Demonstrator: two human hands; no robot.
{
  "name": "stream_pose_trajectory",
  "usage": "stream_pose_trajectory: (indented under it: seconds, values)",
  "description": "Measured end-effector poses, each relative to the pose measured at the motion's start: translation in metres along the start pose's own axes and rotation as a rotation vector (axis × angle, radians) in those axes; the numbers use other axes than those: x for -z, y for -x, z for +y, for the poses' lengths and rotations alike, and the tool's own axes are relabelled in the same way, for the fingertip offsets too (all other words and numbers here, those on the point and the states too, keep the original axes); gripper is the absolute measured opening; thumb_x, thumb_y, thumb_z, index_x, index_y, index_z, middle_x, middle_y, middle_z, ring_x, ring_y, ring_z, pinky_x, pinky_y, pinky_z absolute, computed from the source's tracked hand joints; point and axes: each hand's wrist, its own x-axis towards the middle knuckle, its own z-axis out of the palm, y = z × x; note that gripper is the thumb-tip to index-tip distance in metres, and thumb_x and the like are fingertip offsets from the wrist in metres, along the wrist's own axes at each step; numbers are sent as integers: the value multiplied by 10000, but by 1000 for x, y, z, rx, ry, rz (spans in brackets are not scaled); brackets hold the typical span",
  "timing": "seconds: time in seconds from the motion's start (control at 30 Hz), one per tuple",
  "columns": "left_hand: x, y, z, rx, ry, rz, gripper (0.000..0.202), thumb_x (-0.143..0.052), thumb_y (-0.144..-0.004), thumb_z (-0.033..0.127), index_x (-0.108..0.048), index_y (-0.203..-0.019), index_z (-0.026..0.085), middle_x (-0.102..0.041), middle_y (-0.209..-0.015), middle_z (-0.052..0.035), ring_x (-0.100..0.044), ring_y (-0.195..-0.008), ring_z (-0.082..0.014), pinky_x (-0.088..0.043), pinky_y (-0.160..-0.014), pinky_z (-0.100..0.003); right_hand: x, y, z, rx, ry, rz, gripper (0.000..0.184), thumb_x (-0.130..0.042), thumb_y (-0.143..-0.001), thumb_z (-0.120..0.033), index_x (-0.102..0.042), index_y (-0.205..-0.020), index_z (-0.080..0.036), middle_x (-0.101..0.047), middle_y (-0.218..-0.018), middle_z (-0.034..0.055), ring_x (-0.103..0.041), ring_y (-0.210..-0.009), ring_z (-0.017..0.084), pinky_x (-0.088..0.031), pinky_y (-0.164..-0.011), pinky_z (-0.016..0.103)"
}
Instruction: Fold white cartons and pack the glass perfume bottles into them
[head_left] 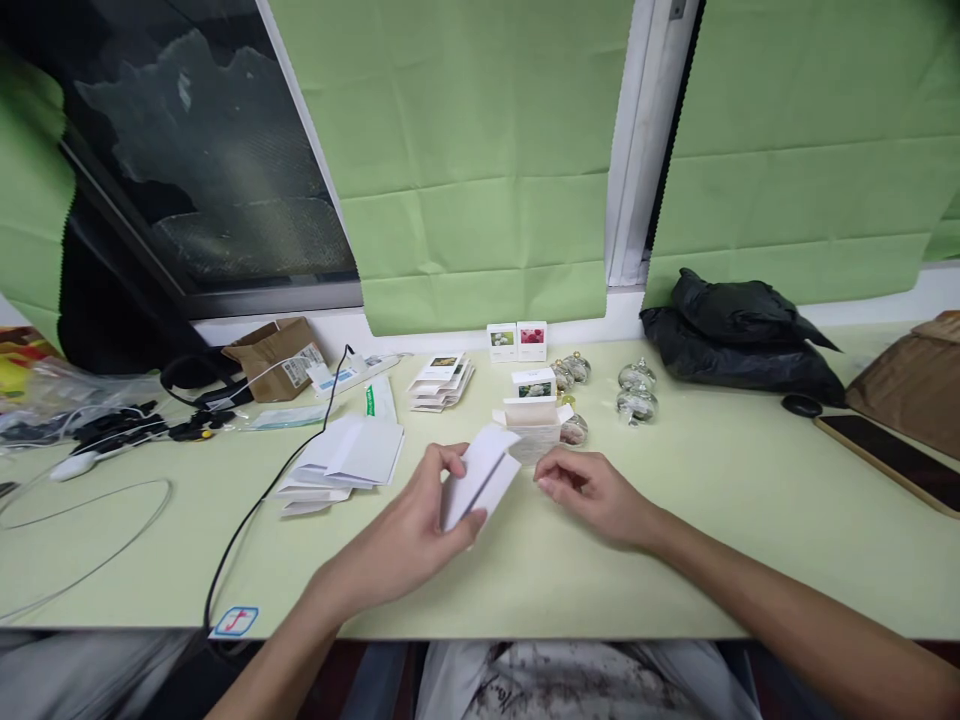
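Note:
My left hand grips a folded white carton, thumb on the near edge and fingers on the far edge. Close by on the right, my right hand is loosely curled shut, with nothing visible in it. Just beyond both hands stands an open white box with its flaps up. A white box with a flower picture is behind it. Shiny round ornaments lie to the right of these boxes, and a pair of silver ones sits farther right.
Flat white cartons lie in a pile on the left, with a stack of picture boxes behind. Two small boxes stand at the back. A black cable crosses the table. Rightward are a black bag and a phone.

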Motion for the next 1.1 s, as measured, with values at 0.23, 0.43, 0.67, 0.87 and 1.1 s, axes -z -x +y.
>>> stream_pose_trajectory:
  seconds: [0.23, 0.43, 0.67, 0.87, 1.1]
  values:
    - [-68, -7, 9, -52, 34, 153, 370, -660, -956, 358, -354, -1142, 267, -369, -1593, -178, -660, -964, -233, -517, -757, -370, -9, 2, -5, -45, -145, -75, 365, -719, -964, -534, -687, -1199, -257, -655, -888, 3, -517, -679, 156, -433, -592, 275]
    - [-78, -18, 11, -39, 221, 125, 381, -674, -976, 409, -351, -1124, 270, -374, -1584, -148, -625, -1116, -245, -523, -826, -371, -7, 1, -2, -156, -300, -60, 364, -666, -995, -556, -635, -1212, -266, -612, -819, -13, -603, -616, 158, -517, -550, 292]
    - [-71, -23, 2, -53, 464, 108, 266, -551, -1062, 447, -382, -1175, 275, -370, -1618, -153, -582, -1270, -259, -545, -970, -423, -5, 0, -4, -144, -329, 15, 273, -631, -1019, -527, -644, -1123, -274, -661, -924, 34, -640, -701, 180, -564, -541, 299]
    - [-71, -31, 0, -30, 708, 99, 391, -591, -1055, 438, -334, -1325, 323, -476, -1518, -114, -638, -1186, -211, -566, -954, -383, -5, -2, 0, -136, -267, 90, 340, -602, -1032, -493, -644, -1305, -296, -660, -962, 42, -588, -683, 168, -533, -497, 275]
    - [-72, -40, -9, 34, 892, 39, 505, -659, -1017, 462, -312, -1357, 326, -608, -1339, -92, -682, -1033, -187, -567, -799, -306, -6, -3, -3, -166, -356, 58, 329, -682, -987, -479, -640, -1256, -295, -680, -966, 32, -561, -623, 143, -478, -441, 246]
